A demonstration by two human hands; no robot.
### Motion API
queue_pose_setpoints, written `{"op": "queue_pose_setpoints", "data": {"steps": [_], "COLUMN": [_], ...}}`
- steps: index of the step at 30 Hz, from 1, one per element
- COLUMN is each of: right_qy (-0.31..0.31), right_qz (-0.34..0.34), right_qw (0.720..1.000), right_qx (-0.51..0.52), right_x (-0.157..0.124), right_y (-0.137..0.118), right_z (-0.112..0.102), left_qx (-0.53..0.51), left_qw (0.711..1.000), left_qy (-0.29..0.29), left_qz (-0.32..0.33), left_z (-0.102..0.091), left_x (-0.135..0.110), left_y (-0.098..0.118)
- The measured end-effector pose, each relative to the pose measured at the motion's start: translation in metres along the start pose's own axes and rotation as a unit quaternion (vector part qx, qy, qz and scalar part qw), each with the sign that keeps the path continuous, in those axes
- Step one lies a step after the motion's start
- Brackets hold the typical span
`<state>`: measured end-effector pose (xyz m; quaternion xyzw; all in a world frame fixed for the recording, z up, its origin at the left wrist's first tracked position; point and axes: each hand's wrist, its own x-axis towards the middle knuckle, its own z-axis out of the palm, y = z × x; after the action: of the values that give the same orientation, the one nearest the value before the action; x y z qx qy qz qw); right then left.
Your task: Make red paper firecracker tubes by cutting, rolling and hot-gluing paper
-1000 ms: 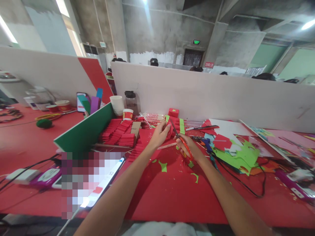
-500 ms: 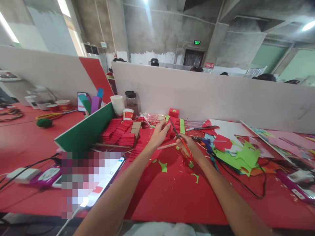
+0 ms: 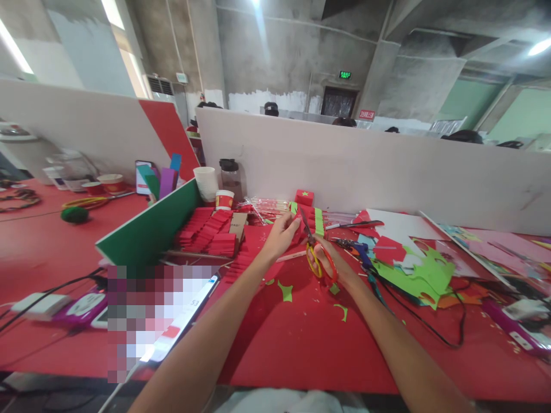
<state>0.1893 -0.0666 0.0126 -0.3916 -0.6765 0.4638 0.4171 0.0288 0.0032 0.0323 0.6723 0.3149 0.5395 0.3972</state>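
Note:
My right hand (image 3: 325,255) has its fingers in the loops of a pair of scissors (image 3: 315,264) with one yellow and one red-orange handle loop. The blades point up and away, reaching the red paper (image 3: 298,227) that my left hand (image 3: 281,230) pinches between thumb and fingers. How far the blades have gone into the paper is too small to tell. Green paper scraps (image 3: 285,291) lie on the red table below my hands. To the left of my left hand are stacks of folded red pieces (image 3: 205,229).
A green divider board (image 3: 150,229) and a lit phone (image 3: 185,321) lie to the left. A blue glue gun (image 3: 364,250) with a black cable, green paper offcuts (image 3: 430,275) and white sheets are on the right. A white partition (image 3: 365,166) rises behind.
The scissors' handles have spread apart, so the yellow loop now shows beside the red-orange one. My left hand has barely moved and keeps the red paper.

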Motion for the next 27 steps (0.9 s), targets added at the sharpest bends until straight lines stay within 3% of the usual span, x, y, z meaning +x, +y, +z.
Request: {"op": "queue_pose_setpoints", "data": {"steps": [27], "right_qy": [0.076], "right_qz": [-0.018], "right_qw": [0.994], "right_qx": [-0.075], "right_x": [0.0018], "right_y": [0.0026], "right_z": [0.0000], "left_qx": [-0.010], "left_qw": [1.000], "left_qy": [-0.004], "left_qz": [-0.005], "left_z": [0.0024], "left_x": [-0.0007], "left_y": [-0.0026]}}
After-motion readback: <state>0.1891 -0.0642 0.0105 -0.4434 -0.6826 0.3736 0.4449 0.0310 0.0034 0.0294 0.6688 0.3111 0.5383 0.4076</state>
